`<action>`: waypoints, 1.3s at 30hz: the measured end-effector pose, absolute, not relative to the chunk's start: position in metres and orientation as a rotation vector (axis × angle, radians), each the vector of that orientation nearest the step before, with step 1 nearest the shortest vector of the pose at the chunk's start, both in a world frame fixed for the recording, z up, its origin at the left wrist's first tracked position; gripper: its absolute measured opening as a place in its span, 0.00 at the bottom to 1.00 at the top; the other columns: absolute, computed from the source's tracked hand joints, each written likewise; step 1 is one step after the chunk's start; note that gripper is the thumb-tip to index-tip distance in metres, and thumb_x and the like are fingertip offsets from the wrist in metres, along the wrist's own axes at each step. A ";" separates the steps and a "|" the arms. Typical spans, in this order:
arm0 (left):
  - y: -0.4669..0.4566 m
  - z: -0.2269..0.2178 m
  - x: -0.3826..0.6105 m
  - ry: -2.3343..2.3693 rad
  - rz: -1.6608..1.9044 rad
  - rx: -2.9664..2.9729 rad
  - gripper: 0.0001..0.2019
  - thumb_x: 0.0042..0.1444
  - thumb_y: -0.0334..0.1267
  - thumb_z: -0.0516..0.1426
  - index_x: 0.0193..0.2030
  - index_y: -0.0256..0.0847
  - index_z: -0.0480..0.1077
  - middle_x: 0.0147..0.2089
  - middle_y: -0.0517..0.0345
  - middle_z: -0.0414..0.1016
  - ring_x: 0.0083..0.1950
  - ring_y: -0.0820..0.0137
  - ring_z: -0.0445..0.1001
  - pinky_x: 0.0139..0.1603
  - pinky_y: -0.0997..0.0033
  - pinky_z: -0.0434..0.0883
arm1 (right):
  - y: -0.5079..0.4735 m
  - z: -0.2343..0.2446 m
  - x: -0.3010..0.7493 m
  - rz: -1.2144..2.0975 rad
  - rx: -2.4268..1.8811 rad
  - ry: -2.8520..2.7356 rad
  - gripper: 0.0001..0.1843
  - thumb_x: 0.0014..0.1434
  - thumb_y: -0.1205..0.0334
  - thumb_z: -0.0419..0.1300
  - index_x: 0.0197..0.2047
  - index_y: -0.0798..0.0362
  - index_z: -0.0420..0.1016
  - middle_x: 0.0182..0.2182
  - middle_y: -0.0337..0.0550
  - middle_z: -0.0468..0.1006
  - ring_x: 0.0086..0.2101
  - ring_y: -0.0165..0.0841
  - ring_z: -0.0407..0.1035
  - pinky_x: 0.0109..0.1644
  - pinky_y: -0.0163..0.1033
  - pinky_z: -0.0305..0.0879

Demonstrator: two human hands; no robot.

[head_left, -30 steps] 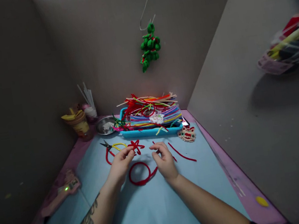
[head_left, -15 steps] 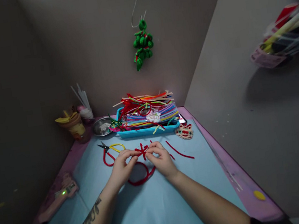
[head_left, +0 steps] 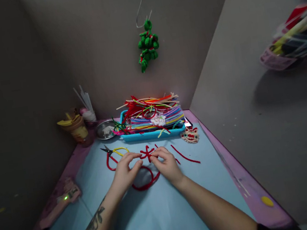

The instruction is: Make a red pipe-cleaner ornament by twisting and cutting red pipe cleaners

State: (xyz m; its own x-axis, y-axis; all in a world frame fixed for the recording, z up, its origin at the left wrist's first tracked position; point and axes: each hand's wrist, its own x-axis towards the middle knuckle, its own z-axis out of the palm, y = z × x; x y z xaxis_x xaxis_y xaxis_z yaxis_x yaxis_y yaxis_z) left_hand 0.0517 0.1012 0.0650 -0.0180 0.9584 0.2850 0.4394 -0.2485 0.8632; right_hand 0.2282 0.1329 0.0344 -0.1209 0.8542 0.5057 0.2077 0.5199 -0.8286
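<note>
A small star of red pipe cleaners (head_left: 147,152), its several arms spreading from a middle crossing, is held up above the table. My right hand (head_left: 166,165) pinches it by the right side between thumb and fingers. Beside its left arm is my left hand (head_left: 126,172), with thumb and index fingertip a little apart and nothing visibly gripped. Below the hands lies a red pipe cleaner loop (head_left: 144,188), partly covered by them. Scissors (head_left: 109,156) with one red and one yellow handle rest left of my left hand. A loose red pipe cleaner (head_left: 185,155) lies to the right.
At the back a blue tray (head_left: 153,134) is heaped with coloured pipe cleaners. A metal dish (head_left: 105,131) and a pot (head_left: 78,132) stand left of it. A glue gun (head_left: 65,199) with a lit green light lies at left. A green ornament (head_left: 147,44) hangs above.
The fingertips of my left hand have parted and come off the star's left arm. My right hand keeps its pinch, and the star has tilted slightly.
</note>
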 end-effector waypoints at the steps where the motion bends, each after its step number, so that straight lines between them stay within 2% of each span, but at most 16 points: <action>1: 0.101 0.063 0.055 1.512 1.299 1.653 0.09 0.51 0.38 0.62 0.39 0.43 0.76 0.42 0.53 0.76 0.44 0.63 0.72 0.45 0.67 0.66 | 0.132 0.034 0.227 0.694 -0.933 -1.605 0.06 0.56 0.67 0.61 0.30 0.50 0.78 0.29 0.41 0.74 0.36 0.35 0.69 0.44 0.41 0.66; 4: 0.099 0.057 0.065 1.610 1.476 1.378 0.08 0.47 0.39 0.64 0.35 0.42 0.73 0.34 0.58 0.74 0.35 0.67 0.70 0.37 0.70 0.65 | 0.129 0.032 0.224 0.659 -0.967 -1.526 0.05 0.56 0.64 0.61 0.32 0.49 0.79 0.30 0.42 0.74 0.36 0.36 0.69 0.44 0.42 0.66; 6: 0.098 0.055 0.072 1.538 1.433 1.257 0.07 0.47 0.40 0.63 0.31 0.41 0.72 0.28 0.59 0.72 0.31 0.68 0.68 0.34 0.71 0.64 | 0.128 0.030 0.222 0.685 -0.976 -1.469 0.05 0.57 0.63 0.60 0.32 0.50 0.79 0.31 0.43 0.74 0.36 0.35 0.69 0.43 0.42 0.67; 11: 0.095 0.054 0.084 1.432 1.409 1.192 0.12 0.45 0.41 0.65 0.37 0.41 0.77 0.36 0.55 0.75 0.33 0.68 0.69 0.36 0.71 0.65 | 0.126 0.025 0.218 0.754 -0.972 -1.427 0.05 0.57 0.61 0.62 0.34 0.51 0.79 0.32 0.44 0.74 0.37 0.36 0.69 0.43 0.42 0.68; 15: 0.095 0.056 0.084 1.464 1.487 1.217 0.08 0.44 0.41 0.65 0.31 0.42 0.78 0.34 0.57 0.72 0.33 0.69 0.67 0.34 0.72 0.65 | 0.122 0.023 0.214 0.767 -0.943 -1.517 0.08 0.58 0.64 0.60 0.37 0.50 0.81 0.33 0.45 0.74 0.37 0.35 0.70 0.43 0.41 0.69; 19: 0.096 0.055 0.081 1.487 1.541 1.212 0.06 0.46 0.40 0.64 0.31 0.41 0.77 0.35 0.56 0.72 0.36 0.67 0.68 0.33 0.73 0.63 | 0.118 0.024 0.211 0.697 -0.917 -1.648 0.11 0.59 0.67 0.57 0.40 0.49 0.81 0.33 0.45 0.75 0.38 0.36 0.69 0.44 0.41 0.68; 25: 0.099 0.051 0.077 1.483 1.518 1.257 0.06 0.50 0.40 0.61 0.27 0.41 0.73 0.32 0.58 0.72 0.37 0.67 0.69 0.37 0.74 0.62 | 0.117 0.035 0.218 0.576 -0.868 -1.770 0.07 0.59 0.66 0.57 0.34 0.49 0.78 0.29 0.43 0.74 0.35 0.37 0.67 0.42 0.43 0.65; 28: 0.099 0.051 0.077 1.460 1.484 1.176 0.07 0.49 0.42 0.62 0.28 0.41 0.73 0.29 0.60 0.72 0.33 0.68 0.67 0.36 0.74 0.62 | 0.120 0.039 0.223 0.512 -0.918 -1.685 0.05 0.58 0.65 0.58 0.36 0.49 0.75 0.32 0.43 0.73 0.37 0.37 0.67 0.45 0.45 0.65; 32: 0.099 0.055 0.076 1.434 1.424 1.209 0.07 0.50 0.41 0.61 0.26 0.41 0.72 0.27 0.61 0.72 0.30 0.69 0.66 0.34 0.73 0.61 | 0.128 0.039 0.229 0.473 -0.924 -1.745 0.06 0.59 0.65 0.58 0.37 0.48 0.75 0.35 0.44 0.72 0.40 0.38 0.66 0.47 0.45 0.64; 37: 0.103 0.059 0.064 1.519 1.317 1.462 0.05 0.48 0.38 0.61 0.24 0.43 0.73 0.27 0.58 0.74 0.35 0.64 0.69 0.41 0.70 0.63 | 0.137 0.038 0.237 0.377 -0.926 -1.849 0.08 0.59 0.68 0.56 0.33 0.49 0.76 0.34 0.44 0.72 0.39 0.39 0.64 0.46 0.45 0.62; 39: 0.105 0.059 0.059 1.536 1.277 1.493 0.05 0.47 0.38 0.61 0.24 0.43 0.73 0.28 0.58 0.74 0.35 0.64 0.69 0.40 0.70 0.63 | 0.139 0.039 0.240 0.401 -0.891 -1.892 0.07 0.58 0.68 0.57 0.33 0.48 0.76 0.34 0.44 0.72 0.40 0.39 0.64 0.47 0.46 0.62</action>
